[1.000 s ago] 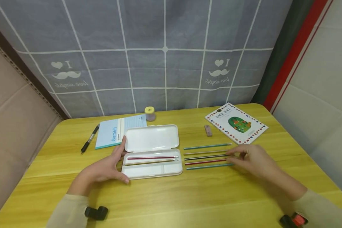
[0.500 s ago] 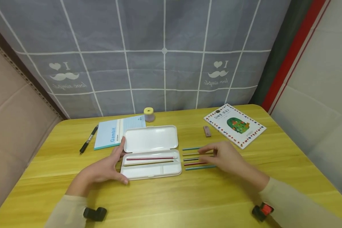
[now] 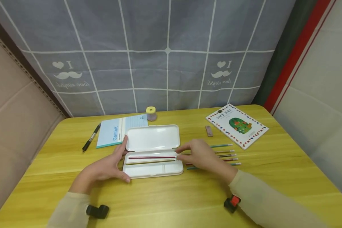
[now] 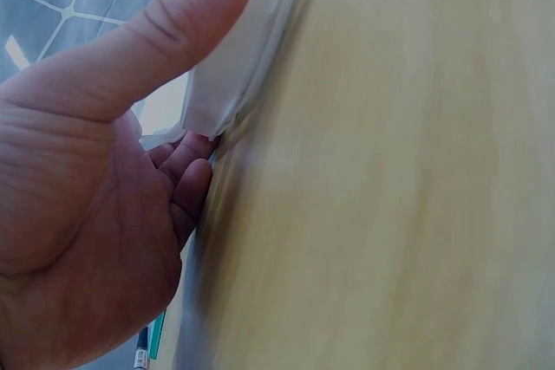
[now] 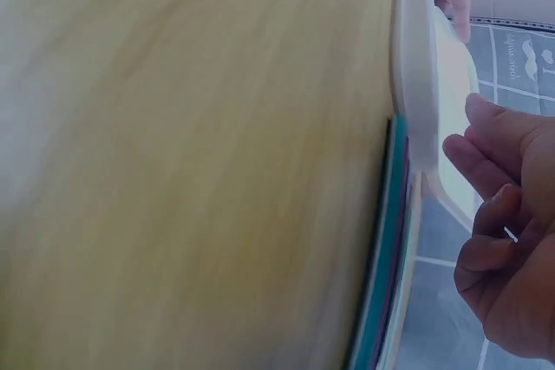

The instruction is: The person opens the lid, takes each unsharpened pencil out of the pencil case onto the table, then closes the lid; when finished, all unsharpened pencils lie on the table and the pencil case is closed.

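Observation:
A white pencil case (image 3: 153, 138) lies unfolded on the table, with a pink-red pencil (image 3: 152, 157) and a gold pencil (image 3: 149, 162) in its lower half. My left hand (image 3: 109, 164) holds the case's left end, thumb at the front corner and fingers along the back. In the left wrist view the thumb (image 4: 165, 36) reaches over the case's side. My right hand (image 3: 198, 153) is over the case's right end, its fingertips at the ends of the two pencils. In the right wrist view the fingers (image 5: 477, 162) are loosely bent, with nothing visible between them.
Several pencils (image 3: 221, 145) lie side by side right of the case, partly under the right hand. Behind are a pink eraser (image 3: 209, 131), a picture booklet (image 3: 233, 122) and a yellow-topped small container (image 3: 151, 113). A blue notebook (image 3: 108, 131) and a black pen (image 3: 91, 138) lie left.
My right hand has moved left from the far ends of the loose pencils to the case's right end; those pencils stay in place. The left hand stays on the case.

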The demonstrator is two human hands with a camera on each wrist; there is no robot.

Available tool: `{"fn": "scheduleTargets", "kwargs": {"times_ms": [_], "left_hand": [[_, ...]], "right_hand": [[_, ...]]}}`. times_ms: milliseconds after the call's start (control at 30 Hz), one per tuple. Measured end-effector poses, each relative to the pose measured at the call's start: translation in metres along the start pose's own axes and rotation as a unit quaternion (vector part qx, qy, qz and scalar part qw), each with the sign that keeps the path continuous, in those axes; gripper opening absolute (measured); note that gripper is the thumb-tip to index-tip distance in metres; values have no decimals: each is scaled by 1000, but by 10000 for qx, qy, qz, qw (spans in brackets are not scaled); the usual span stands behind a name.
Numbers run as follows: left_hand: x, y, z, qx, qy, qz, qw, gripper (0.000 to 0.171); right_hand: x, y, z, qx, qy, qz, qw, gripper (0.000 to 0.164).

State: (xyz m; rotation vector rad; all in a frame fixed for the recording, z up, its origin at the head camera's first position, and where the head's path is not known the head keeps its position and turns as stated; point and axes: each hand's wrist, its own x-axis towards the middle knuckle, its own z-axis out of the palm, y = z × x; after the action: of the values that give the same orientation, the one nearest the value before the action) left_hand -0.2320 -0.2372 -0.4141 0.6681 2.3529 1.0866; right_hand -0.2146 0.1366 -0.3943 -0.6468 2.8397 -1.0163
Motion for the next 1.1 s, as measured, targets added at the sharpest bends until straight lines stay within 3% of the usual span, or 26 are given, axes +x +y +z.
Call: {"fn": "scheduleTargets", "kwargs": {"times_ms": [167, 533, 1100], "left_hand": [[0, -1, 1, 1, -7, 19, 10000, 152], [1, -2, 1, 81, 3, -6, 10000, 152], [1, -1, 0, 202, 24, -62, 9998, 152]], "right_hand": [[13, -8, 15, -384, -201, 116, 9990, 17], [23, -18, 23, -1066, -241, -176, 9939, 17], [23, -22, 27, -1212, -192, -58, 9924, 11]]}}
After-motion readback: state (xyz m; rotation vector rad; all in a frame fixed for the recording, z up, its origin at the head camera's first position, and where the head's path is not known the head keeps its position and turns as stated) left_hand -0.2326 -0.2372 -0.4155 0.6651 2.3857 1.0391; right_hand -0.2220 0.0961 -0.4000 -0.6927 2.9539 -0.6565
